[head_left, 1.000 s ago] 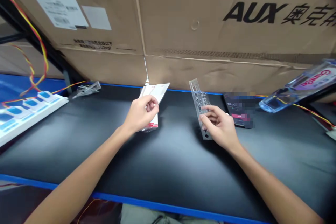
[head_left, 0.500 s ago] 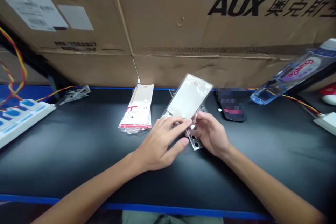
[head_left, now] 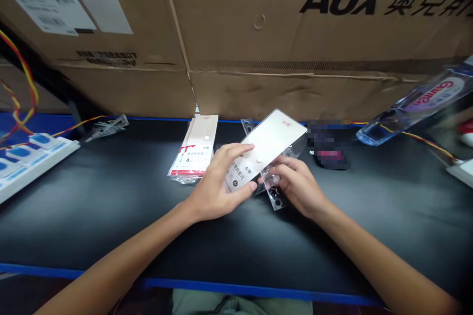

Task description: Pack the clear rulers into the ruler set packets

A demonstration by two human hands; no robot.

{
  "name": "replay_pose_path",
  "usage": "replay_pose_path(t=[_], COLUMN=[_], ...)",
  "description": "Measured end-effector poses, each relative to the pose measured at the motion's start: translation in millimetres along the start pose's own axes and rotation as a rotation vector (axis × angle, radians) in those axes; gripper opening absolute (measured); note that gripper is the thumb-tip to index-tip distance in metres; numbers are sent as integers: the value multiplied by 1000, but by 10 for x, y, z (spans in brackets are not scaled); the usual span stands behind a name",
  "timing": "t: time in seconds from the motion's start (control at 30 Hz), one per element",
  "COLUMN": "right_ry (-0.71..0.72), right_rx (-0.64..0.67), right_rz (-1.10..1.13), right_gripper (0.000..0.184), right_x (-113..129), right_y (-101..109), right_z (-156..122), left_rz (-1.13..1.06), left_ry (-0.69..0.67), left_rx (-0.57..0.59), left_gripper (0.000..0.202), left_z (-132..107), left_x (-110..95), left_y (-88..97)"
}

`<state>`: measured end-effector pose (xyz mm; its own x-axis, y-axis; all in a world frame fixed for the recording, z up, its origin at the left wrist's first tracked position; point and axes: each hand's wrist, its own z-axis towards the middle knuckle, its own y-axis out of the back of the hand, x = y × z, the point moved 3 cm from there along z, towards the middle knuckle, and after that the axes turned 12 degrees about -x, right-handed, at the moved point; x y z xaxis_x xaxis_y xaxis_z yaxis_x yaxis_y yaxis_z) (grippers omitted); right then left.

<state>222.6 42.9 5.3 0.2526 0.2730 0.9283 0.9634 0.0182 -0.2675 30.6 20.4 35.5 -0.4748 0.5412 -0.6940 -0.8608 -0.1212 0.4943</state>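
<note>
My left hand (head_left: 221,182) grips the lower left end of a white card in a clear plastic sleeve (head_left: 269,145), which carries small red and black print. My right hand (head_left: 299,187) holds a clear perforated plastic stencil ruler (head_left: 275,197) under the sleeve's right end, and its fingers also touch the sleeve. Much of the ruler is hidden by the hand and sleeve. A packet with a white card and red print (head_left: 192,150) lies on the black desk (head_left: 111,216), just left of my left hand.
A blurred dark object (head_left: 328,143) lies right of my hands, with a clear plastic package (head_left: 410,110) beyond it. A white power strip (head_left: 31,152) with blue parts, red-yellow wires and a clear plastic piece (head_left: 109,128) sit left. A large cardboard box (head_left: 258,24) stands behind the desk.
The white sleeved card has gone from my left hand's place at the packet to being held over the ruler between both hands. It now lies flatter, tilted toward the right.
</note>
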Motion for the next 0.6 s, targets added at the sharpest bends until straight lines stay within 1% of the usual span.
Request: replay_pose_path(t=[0.07, 0.13, 0.2, 0.27, 0.37, 0.47, 0.53, 0.6], right_ry=[1, 14, 32, 67, 175, 273, 289, 273], right_rx=[0, -6, -14, -13, -7, -30, -42, -52], right_rz=[7, 18, 17, -11, -129, -256, -299, -304], right_gripper=[11, 9, 7, 10, 22, 28, 30, 31], right_x=[5, 10, 16, 28, 61, 91, 95, 86], right_y=[7, 21, 37, 48, 56, 73, 86, 94], right_z=[8, 17, 25, 27, 22, 18, 20, 24], left_rz=[26, 66, 73, 45, 29, 7, -36, -78], left_ry=[58, 125, 180, 234, 276, 296, 346, 404], left_rx=[16, 32, 26, 21, 22, 8, -7, -23], left_gripper=[77, 85, 88, 89, 88, 85, 81, 73], left_z=[7, 8, 6, 2, 3, 13, 20, 25], left_x=[46, 107, 163, 203, 212, 191, 196, 215], left_y=[1, -1, -2, -9, -15, -1, 14, 27])
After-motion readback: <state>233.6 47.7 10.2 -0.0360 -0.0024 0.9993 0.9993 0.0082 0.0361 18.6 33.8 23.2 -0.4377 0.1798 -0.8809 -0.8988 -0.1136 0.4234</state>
